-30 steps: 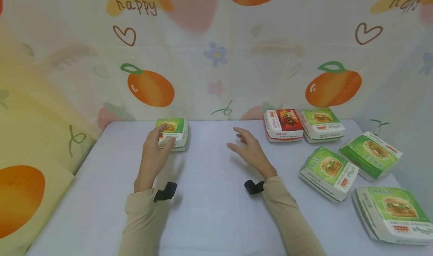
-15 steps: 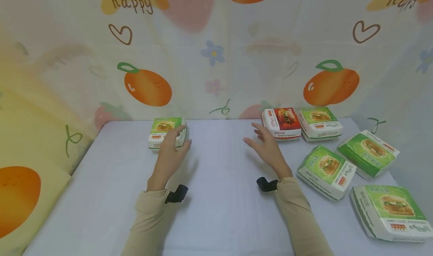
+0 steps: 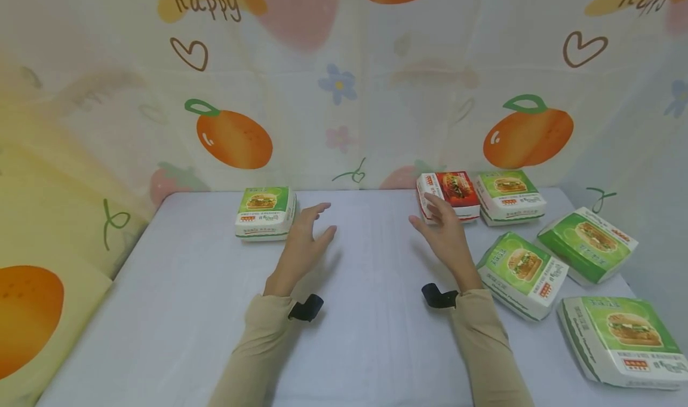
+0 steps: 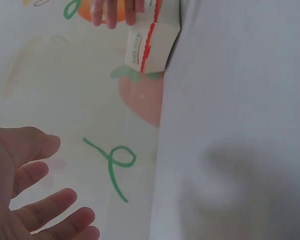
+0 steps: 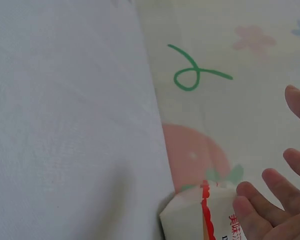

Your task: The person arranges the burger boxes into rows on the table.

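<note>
My left hand (image 3: 302,247) hovers over the white table, right of a green-and-white burger box (image 3: 263,201), its fingers loosely bent and holding nothing. My right hand (image 3: 447,239) is in front of a red-and-white burger box (image 3: 461,187) and overlaps its front left part in the head view. Nothing lies between its relaxed fingers. In the right wrist view, the fingertips (image 5: 246,190) appear right at the side of the red-edged box (image 5: 187,215). The left wrist view shows the spread left hand (image 4: 45,200) and, at the top, the other hand's fingers by that box (image 4: 152,47).
Beside the red box stands a green burger box (image 3: 510,196). Further right are a tilted green box (image 3: 588,242), another green box (image 3: 522,274) and a large one (image 3: 626,341) near the front. A fruit-print curtain (image 3: 344,126) hangs behind the white table (image 3: 365,347).
Both hands have moved to the right. The left hand has come away from in front of the left green box, and the right hand now overlaps the red box. The boxes stay put.
</note>
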`<state>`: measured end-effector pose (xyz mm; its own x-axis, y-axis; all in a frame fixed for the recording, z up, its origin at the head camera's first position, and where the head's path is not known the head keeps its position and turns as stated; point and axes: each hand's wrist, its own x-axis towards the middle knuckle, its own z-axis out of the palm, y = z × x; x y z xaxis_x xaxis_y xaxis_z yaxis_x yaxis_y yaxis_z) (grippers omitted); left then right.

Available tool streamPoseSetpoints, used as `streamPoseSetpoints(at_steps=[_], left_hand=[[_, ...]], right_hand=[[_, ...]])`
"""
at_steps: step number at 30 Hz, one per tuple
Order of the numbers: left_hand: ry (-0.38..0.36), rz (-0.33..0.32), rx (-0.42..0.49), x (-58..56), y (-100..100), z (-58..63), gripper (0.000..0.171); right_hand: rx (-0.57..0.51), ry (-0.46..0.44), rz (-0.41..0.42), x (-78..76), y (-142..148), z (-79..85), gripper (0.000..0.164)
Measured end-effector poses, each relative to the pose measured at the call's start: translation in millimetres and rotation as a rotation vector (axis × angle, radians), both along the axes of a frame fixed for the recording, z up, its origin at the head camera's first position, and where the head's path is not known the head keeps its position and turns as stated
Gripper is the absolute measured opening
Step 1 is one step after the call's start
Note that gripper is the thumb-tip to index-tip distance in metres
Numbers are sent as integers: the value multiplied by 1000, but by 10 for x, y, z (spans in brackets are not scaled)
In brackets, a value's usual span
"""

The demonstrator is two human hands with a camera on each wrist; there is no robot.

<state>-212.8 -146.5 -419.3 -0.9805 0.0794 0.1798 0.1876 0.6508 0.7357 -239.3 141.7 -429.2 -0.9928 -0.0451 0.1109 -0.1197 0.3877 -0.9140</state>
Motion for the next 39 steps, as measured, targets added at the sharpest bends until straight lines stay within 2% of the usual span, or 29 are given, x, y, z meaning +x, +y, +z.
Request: streamPoseSetpoints(at_steps=[4,12,21,24,29,33,39], left_hand=[[37,-21,11,-53,99,-22,49],[34,-56,51,-144,289,-97,50],[33,-97,84,-271,493,-132,51],[10,-105,103,-314,560,-155,51],[-59,-115,149,-366,671,-217,52],[-83,-128,166,-408,766,-246,52],[-122,-144,185,-453,917,-272,53]], right_hand=[[-15,20,-45,17,51,35,64],[-7,67,-158,40,151,55,59],[-32,153,-209,32,193,37,54],[-22,165,-239,20,204,25,53],[3,113,-273,2,220,11,56],[24,86,-283,-10,253,-2,58],[-14,76,-295,-26,289,-11,56]])
